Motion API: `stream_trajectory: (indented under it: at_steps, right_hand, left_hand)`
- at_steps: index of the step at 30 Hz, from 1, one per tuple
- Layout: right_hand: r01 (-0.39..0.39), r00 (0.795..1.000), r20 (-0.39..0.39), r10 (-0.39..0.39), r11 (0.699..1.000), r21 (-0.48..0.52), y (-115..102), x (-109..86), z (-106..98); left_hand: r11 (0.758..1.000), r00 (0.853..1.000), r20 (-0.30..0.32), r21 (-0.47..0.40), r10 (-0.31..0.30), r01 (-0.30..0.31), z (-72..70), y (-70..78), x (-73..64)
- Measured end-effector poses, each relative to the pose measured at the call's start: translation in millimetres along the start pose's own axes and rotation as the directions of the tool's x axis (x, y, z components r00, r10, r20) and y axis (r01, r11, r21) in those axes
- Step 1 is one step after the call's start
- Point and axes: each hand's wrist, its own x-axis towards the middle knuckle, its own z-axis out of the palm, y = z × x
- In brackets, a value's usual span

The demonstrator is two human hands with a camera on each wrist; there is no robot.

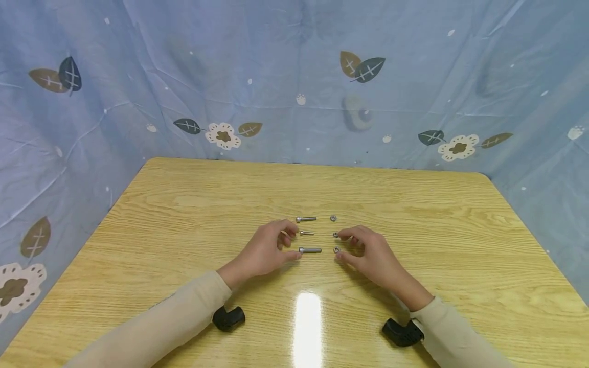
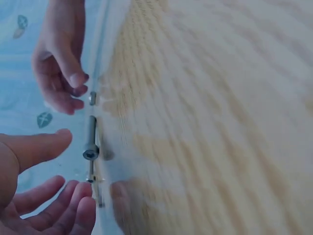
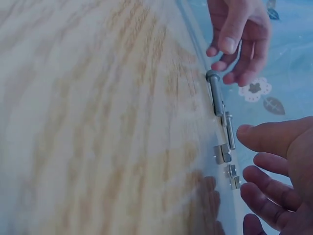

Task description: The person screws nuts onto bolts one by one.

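Observation:
Three socket-head bolts lie in a column on the table: a far bolt (image 1: 307,219), a short middle bolt (image 1: 307,233) and a longer near bolt (image 1: 310,250). To their right sit a far nut (image 1: 333,218), a small middle nut (image 1: 335,235) and a near nut (image 1: 337,250). My left hand (image 1: 267,248) is beside the bolt heads, thumb and fingers spread apart, holding nothing. Opposite it, my right hand (image 1: 375,250) has its relaxed fingertips close to the middle and near nuts. In the right wrist view, a gap separates that hand from the nuts (image 3: 223,153).
The wood-grain table (image 1: 207,189) reflects a bright light near its front. A blue patterned curtain (image 1: 285,66) hangs behind and at both sides. Black curved pieces are at the left wrist (image 1: 228,319) and the right wrist (image 1: 402,332).

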Motion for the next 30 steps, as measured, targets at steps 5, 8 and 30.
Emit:
stream_trajectory:
  at_steps: [5, 8, 30]
  right_hand:
    - [-0.021, 1.000, -0.009, 0.021, 0.998, 0.051, 3, -0.4, 1]
    - [-0.043, 0.999, 0.003, 0.043, 0.994, 0.097, 5, -0.5, 2]
    - [-0.126, 0.991, 0.051, 0.120, 0.982, 0.141, 10, 1.8, 5]
  left_hand:
    - [0.990, 0.997, 0.024, -0.117, -0.072, 0.074, -0.8, -0.9, 3.4]
    - [0.980, 0.990, 0.029, -0.141, -0.135, 0.138, -1.7, 0.0, 6.0]
    - [0.966, 0.972, 0.087, -0.122, -0.219, 0.229, 4.4, -2.6, 17.9]
